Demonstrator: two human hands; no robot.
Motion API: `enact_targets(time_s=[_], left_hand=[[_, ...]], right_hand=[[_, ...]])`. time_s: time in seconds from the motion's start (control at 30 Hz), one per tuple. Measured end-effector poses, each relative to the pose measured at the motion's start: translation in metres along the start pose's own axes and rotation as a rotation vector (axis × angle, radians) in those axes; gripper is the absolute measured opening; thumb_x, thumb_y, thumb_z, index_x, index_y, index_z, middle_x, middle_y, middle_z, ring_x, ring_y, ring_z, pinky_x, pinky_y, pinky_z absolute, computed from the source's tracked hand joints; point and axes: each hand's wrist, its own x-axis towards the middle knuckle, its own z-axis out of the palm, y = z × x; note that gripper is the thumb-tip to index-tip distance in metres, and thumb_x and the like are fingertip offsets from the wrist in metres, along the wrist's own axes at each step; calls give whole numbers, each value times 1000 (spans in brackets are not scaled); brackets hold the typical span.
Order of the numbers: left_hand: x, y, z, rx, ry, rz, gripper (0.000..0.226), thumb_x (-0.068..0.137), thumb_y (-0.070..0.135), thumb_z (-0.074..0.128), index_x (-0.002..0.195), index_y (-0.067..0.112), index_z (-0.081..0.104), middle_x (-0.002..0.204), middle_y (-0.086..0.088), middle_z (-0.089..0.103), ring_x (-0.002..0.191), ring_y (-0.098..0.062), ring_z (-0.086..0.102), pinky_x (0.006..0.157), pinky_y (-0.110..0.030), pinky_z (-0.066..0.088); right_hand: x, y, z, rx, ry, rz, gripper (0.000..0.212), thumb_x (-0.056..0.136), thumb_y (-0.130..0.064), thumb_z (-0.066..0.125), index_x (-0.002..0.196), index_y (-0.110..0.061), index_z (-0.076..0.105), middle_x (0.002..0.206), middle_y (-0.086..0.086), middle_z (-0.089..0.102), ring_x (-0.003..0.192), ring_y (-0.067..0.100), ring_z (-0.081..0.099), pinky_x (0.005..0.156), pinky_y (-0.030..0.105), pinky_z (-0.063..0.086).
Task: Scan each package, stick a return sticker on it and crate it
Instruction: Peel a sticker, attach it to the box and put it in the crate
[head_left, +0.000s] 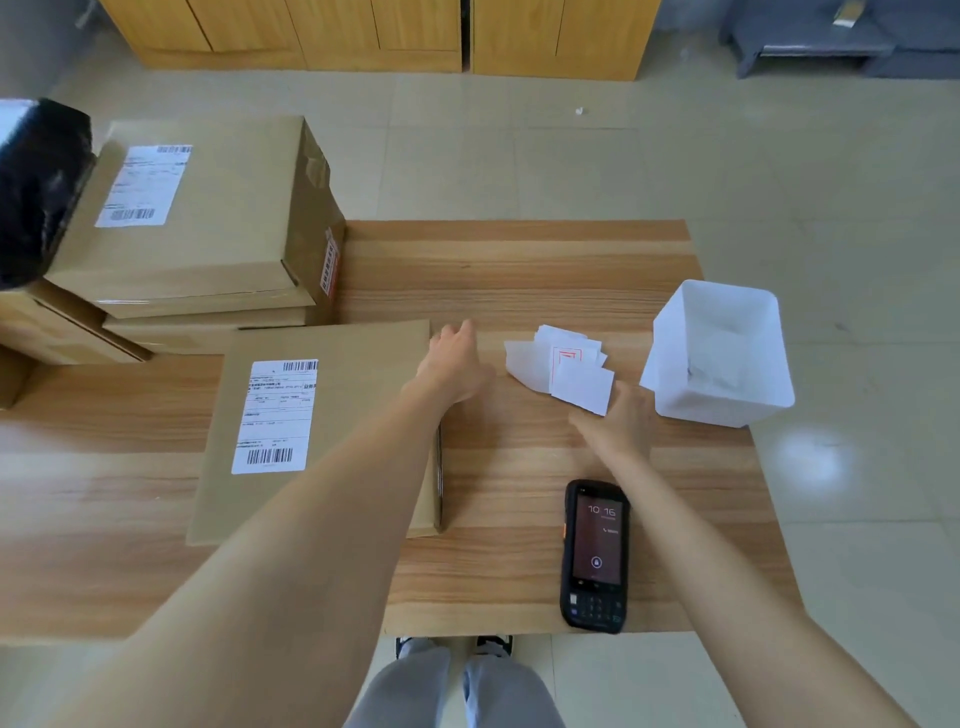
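Your left hand (454, 364) on package (332, 415) corner, grip released; your right hand (621, 421) grip pinching sticker (582, 387); scanner (596, 556) on desk (519, 270).

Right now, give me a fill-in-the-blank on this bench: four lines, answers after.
1. The scanner lies on the table, its screen reading ____.
2. The left hand rests at the flat package, by its far ____ corner.
3. The shipping label on that package faces ____.
4. The right hand reaches the sticker pile, which lies ____ of the white bin.

Missing words: 10:16; right; up; left.
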Motion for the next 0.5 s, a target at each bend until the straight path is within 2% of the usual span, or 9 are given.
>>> enact_targets(time_s=[0.07,0.17,0.33,0.5], left_hand=[[7,0,4,-8,-16,9,64,89,18,57,143,6,26,142,-16,34,133,-32,31,103,-40,35],[17,0,11,-18,-46,10,70,89,20,57,148,9,20,144,-17,31,134,-34,30,106,-41,34],[30,-2,21,-25,-64,21,67,92,24,55,148,10,21,142,-19,34,132,-36,34,108,-41,31],[38,-1,29,-23,-92,22,63,94,22,51,148,9,20,143,-20,32,127,-36,40,107,-40,33]], right_hand=[[17,-5,4,-67,-27,-17,73,56,-42,68,119,-11,52,113,11,59,116,33,50,89,42,48],[31,-9,7,-131,-39,-38,68,73,-29,72,131,-11,42,129,13,50,124,33,41,96,39,39],[47,-3,15,-148,-35,-18,83,78,-27,74,144,-9,27,141,17,38,134,32,28,100,38,33],[55,1,19,-293,-3,-16,77,77,-26,75,138,-5,32,137,22,40,128,36,34,97,37,33]])
